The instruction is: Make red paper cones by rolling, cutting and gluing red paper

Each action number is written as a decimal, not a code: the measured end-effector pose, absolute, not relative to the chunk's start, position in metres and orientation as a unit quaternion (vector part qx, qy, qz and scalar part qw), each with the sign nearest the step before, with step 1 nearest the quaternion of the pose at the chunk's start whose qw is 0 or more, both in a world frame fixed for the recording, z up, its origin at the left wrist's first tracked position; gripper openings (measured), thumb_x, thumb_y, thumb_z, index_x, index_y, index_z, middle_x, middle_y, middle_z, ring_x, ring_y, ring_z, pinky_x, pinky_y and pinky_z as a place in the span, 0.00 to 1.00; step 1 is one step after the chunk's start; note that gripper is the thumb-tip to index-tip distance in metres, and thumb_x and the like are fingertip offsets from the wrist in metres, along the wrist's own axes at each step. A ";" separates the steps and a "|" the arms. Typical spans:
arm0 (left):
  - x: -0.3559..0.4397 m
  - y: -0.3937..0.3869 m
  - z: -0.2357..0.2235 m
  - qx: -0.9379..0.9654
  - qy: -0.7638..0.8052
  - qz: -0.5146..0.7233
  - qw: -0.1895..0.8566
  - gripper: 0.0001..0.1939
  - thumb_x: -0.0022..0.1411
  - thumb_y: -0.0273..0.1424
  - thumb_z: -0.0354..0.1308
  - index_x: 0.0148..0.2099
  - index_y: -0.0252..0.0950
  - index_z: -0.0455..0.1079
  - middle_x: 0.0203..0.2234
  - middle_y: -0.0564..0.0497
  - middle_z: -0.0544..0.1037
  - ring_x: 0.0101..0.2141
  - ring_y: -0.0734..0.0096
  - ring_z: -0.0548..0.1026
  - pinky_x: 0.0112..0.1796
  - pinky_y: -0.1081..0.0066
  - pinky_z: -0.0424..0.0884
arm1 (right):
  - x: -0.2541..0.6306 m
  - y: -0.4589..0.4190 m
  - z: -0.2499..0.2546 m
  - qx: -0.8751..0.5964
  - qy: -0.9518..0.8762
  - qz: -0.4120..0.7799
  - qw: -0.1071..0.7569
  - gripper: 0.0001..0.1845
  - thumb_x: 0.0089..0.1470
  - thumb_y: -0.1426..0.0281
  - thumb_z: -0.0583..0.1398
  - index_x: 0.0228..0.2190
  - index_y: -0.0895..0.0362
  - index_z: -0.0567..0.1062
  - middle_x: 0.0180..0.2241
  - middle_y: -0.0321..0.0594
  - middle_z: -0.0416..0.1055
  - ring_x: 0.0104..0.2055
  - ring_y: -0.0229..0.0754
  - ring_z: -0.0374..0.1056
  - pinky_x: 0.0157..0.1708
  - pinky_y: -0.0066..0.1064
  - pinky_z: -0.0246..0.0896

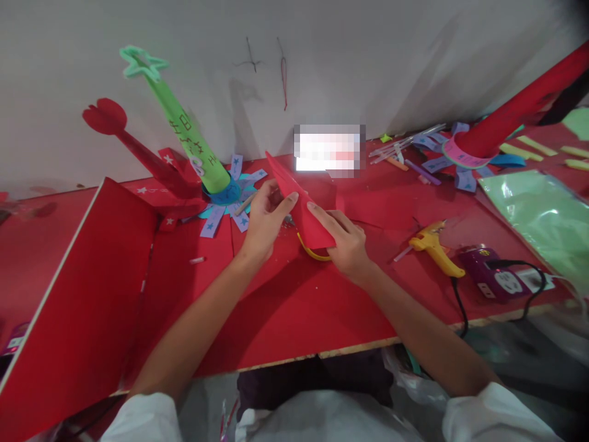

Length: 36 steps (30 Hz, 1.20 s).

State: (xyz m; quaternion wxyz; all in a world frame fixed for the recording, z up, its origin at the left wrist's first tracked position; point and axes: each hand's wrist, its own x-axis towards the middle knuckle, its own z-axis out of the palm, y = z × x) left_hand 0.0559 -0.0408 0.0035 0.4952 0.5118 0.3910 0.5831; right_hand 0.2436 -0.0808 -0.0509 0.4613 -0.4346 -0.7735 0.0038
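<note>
Red tabletop (285, 319), hands (263, 224) (346, 242) holding paper (307, 222); green sheets (529, 215) in plastic bag (550, 207)

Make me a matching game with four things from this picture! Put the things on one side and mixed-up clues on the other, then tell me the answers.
Things
1. red paper
2. glue gun
3. green tube
4. purple box

Clues
A. yellow, lying on the red table
B. just right of the yellow tool
C. in the grip of the left hand and the right hand
D. has a pale green star on top

Right pairs: 1-C, 2-A, 3-D, 4-B
</note>
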 end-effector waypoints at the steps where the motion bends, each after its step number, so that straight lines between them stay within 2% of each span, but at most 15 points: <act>1: 0.055 -0.040 0.004 0.514 0.393 0.583 0.492 0.22 0.61 0.47 0.73 0.49 0.41 0.72 0.44 0.48 0.83 0.44 0.65 0.82 0.48 0.65 0.79 | 0.243 -0.081 -0.050 -0.436 -0.777 0.004 0.455 0.40 0.63 0.82 0.55 0.71 0.42 0.69 0.53 0.42 0.82 0.49 0.46 0.81 0.44 0.31 0.80; 6: 0.043 -0.031 0.009 0.523 0.399 0.595 0.462 0.23 0.60 0.48 0.74 0.48 0.42 0.72 0.46 0.46 0.83 0.47 0.61 0.83 0.47 0.64 0.79 | 0.239 -0.077 -0.046 -0.389 -0.794 0.063 0.463 0.48 0.56 0.83 0.54 0.74 0.47 0.61 0.63 0.45 0.77 0.62 0.51 0.76 0.57 0.43 0.79; 9: 0.033 -0.023 0.013 0.518 0.400 0.610 0.447 0.22 0.60 0.48 0.73 0.48 0.42 0.71 0.44 0.47 0.83 0.45 0.63 0.83 0.46 0.65 0.79 | 0.237 -0.073 -0.045 -0.369 -0.773 0.141 0.496 0.46 0.55 0.83 0.53 0.72 0.47 0.64 0.66 0.44 0.74 0.65 0.50 0.73 0.63 0.47 0.75; 12: 0.028 -0.020 0.015 0.519 0.398 0.600 0.460 0.21 0.60 0.45 0.74 0.47 0.41 0.71 0.41 0.48 0.83 0.43 0.65 0.82 0.46 0.65 0.79 | 0.237 -0.069 -0.043 -0.371 -0.708 0.266 0.538 0.33 0.64 0.77 0.53 0.67 0.48 0.70 0.62 0.45 0.77 0.61 0.48 0.77 0.61 0.47 0.76; 14: 0.030 -0.023 0.015 0.531 0.395 0.585 0.469 0.21 0.59 0.45 0.74 0.47 0.41 0.72 0.42 0.47 0.82 0.44 0.63 0.82 0.45 0.65 0.79 | 0.237 -0.067 -0.041 -0.365 -0.670 0.360 0.537 0.24 0.72 0.67 0.52 0.66 0.47 0.70 0.60 0.46 0.78 0.59 0.48 0.78 0.58 0.47 0.77; 16: 0.035 -0.027 0.014 0.553 0.394 0.560 0.475 0.20 0.60 0.44 0.74 0.47 0.40 0.72 0.43 0.47 0.82 0.44 0.62 0.82 0.45 0.64 0.78 | 0.235 -0.065 -0.040 -0.353 -0.651 0.427 0.519 0.24 0.74 0.56 0.53 0.66 0.46 0.68 0.62 0.48 0.76 0.61 0.49 0.77 0.58 0.47 0.77; 18: 0.041 -0.032 0.013 0.588 0.391 0.526 0.474 0.18 0.60 0.41 0.73 0.46 0.39 0.73 0.43 0.47 0.82 0.44 0.62 0.82 0.46 0.63 0.78 | 0.232 -0.065 -0.041 -0.346 -0.638 0.463 0.509 0.29 0.71 0.47 0.56 0.65 0.46 0.67 0.65 0.49 0.74 0.62 0.50 0.76 0.58 0.46 0.77; 20: 0.046 -0.036 0.010 0.628 0.385 0.493 0.463 0.16 0.62 0.38 0.72 0.46 0.39 0.73 0.43 0.47 0.82 0.42 0.64 0.81 0.46 0.63 0.77 | 0.229 -0.066 -0.042 -0.346 -0.616 0.495 0.506 0.30 0.67 0.44 0.60 0.61 0.47 0.69 0.61 0.49 0.76 0.58 0.49 0.78 0.55 0.44 0.79; 22: 0.050 -0.040 0.008 0.658 0.384 0.467 0.449 0.13 0.63 0.35 0.70 0.46 0.38 0.73 0.42 0.47 0.82 0.40 0.66 0.80 0.44 0.65 0.76 | 0.228 -0.067 -0.043 -0.355 -0.586 0.522 0.508 0.27 0.67 0.45 0.61 0.57 0.48 0.70 0.55 0.47 0.79 0.52 0.48 0.80 0.49 0.42 0.80; 27: 0.056 -0.044 0.007 0.676 0.402 0.447 0.425 0.11 0.64 0.35 0.68 0.45 0.38 0.73 0.40 0.47 0.82 0.38 0.66 0.79 0.39 0.66 0.73 | 0.229 -0.068 -0.043 -0.415 -0.558 0.488 0.527 0.19 0.67 0.49 0.62 0.48 0.49 0.73 0.48 0.43 0.79 0.45 0.46 0.79 0.40 0.38 0.78; 32: 0.060 -0.047 0.007 0.679 0.406 0.449 0.416 0.11 0.63 0.35 0.67 0.45 0.38 0.72 0.39 0.48 0.82 0.38 0.66 0.79 0.37 0.67 0.72 | 0.228 -0.069 -0.046 -0.431 -0.589 0.415 0.544 0.16 0.68 0.53 0.61 0.49 0.49 0.71 0.46 0.41 0.78 0.39 0.43 0.77 0.38 0.36 0.76; 36: 0.061 -0.048 0.007 0.685 0.420 0.445 0.395 0.10 0.63 0.33 0.67 0.45 0.38 0.72 0.38 0.49 0.81 0.36 0.67 0.78 0.36 0.67 0.71 | 0.226 -0.072 -0.045 -0.440 -0.611 0.349 0.559 0.14 0.69 0.55 0.59 0.50 0.49 0.70 0.44 0.41 0.76 0.41 0.44 0.77 0.36 0.37 0.75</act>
